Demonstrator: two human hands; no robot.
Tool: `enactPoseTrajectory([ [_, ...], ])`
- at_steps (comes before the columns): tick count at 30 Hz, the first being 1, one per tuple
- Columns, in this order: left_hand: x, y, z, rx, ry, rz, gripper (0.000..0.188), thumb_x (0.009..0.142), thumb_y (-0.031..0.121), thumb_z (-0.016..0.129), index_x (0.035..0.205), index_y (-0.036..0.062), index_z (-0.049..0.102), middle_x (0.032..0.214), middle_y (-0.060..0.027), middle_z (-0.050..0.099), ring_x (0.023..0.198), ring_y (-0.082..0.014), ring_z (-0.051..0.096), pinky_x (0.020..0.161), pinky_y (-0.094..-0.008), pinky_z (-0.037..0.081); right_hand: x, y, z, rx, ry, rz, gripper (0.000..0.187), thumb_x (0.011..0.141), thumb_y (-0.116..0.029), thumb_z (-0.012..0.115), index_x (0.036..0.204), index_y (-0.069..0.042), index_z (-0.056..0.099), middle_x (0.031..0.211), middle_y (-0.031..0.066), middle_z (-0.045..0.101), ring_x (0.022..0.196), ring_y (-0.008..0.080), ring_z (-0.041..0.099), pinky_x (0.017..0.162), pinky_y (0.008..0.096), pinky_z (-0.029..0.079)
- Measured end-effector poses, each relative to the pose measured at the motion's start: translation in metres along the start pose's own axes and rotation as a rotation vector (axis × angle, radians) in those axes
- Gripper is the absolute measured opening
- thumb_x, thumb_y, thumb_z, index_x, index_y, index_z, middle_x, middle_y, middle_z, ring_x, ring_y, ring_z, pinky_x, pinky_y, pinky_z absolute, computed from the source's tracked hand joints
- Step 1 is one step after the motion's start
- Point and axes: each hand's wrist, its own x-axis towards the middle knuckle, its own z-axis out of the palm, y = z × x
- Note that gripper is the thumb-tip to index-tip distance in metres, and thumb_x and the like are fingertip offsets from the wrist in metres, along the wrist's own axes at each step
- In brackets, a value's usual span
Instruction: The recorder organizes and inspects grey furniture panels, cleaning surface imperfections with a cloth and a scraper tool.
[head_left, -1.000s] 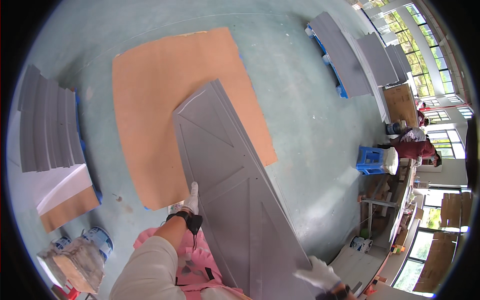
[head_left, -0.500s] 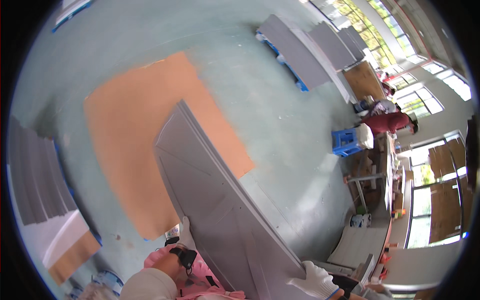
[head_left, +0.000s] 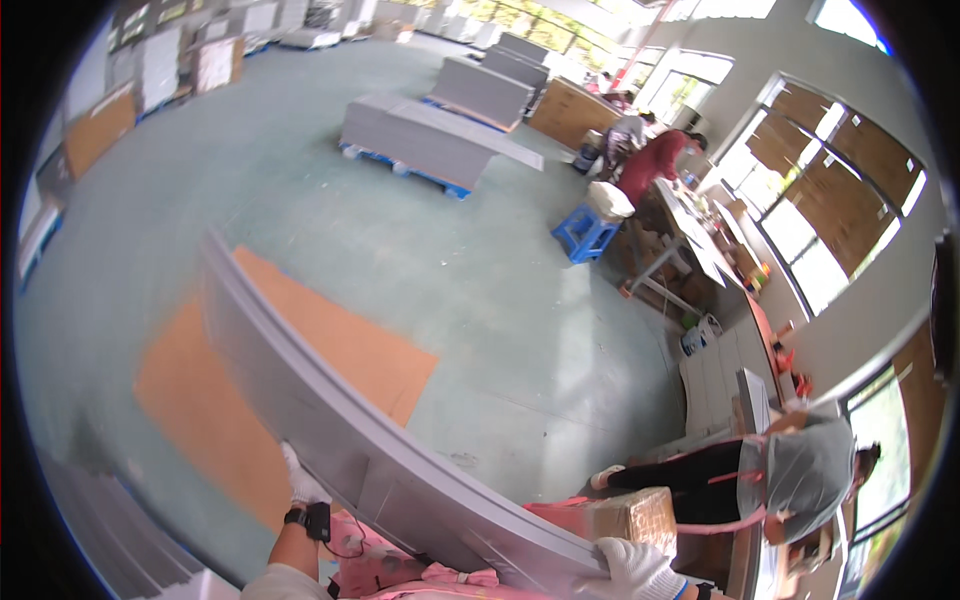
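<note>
Spanning the view from the left of centre down to the lower right, a long grey panel is held in 2 gloved hands, tilted with 1 long edge uppermost. Its far end is blurred and stands out in front of an orange-brown sheet that lies on the floor. The left hand is closed at the panel's near lower edge, about midway along; its fingers are partly hidden, so how far they curl underneath cannot be told. The right hand is bent over the panel's near end, gripping the edge, with the fingertips not clearly visible. A dark device is strapped to the left wrist, and a pink apron shows below the panel.

Just beyond the right hand is a wrapped package, brown and shiny. Past it, a person in a grey top leans toward the right side. Farther off, a blue stool with a pale bundle on top stands beside a cluttered table, where a person in a maroon top bends forward. Toward the back, stacked grey boards rest on a blue pallet. Windows partly covered with brown board line the right wall.
</note>
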Motion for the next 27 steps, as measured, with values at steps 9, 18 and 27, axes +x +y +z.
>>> enactPoseTrajectory([
  [9,-0.141,-0.069,0.012,0.079,-0.107,0.009,0.087,0.084,0.08,0.04,0.145,0.019,0.038,0.143,-0.0037,0.046,0.128,-0.0285,0.045,0.106,-0.0481,0.039,-0.179,0.077,0.045,-0.032,0.156,-0.056,0.058,0.076,-0.049,0.075,0.11,-0.005,0.056,0.084,0.0121,0.066,0.075,0.0295,0.068,0.065,0.0367,0.055],
  [18,-0.265,-0.159,0.001,0.31,-0.164,-0.024,0.088,0.083,0.082,0.037,0.145,0.0202,0.039,0.141,-0.002,0.047,0.127,-0.0264,0.046,0.106,-0.0458,0.039,-0.378,0.099,0.08,-0.053,0.313,0.066,0.048,0.07,-0.044,0.079,0.092,-0.006,0.058,0.07,0.0068,0.061,0.061,0.0259,0.064,0.053,0.0353,0.051],
  [27,-0.281,-0.172,0.0,0.509,-0.287,-0.21,0.097,0.078,0.09,0.027,0.144,0.0202,0.039,0.141,-0.0029,0.046,0.128,-0.0259,0.044,0.107,-0.0443,0.037,-0.487,0.02,0.143,-0.106,0.46,0.322,0.055,0.072,-0.042,0.074,0.111,-0.007,0.055,0.094,0.0095,0.061,0.087,0.0291,0.061,0.076,0.0399,0.048],
])
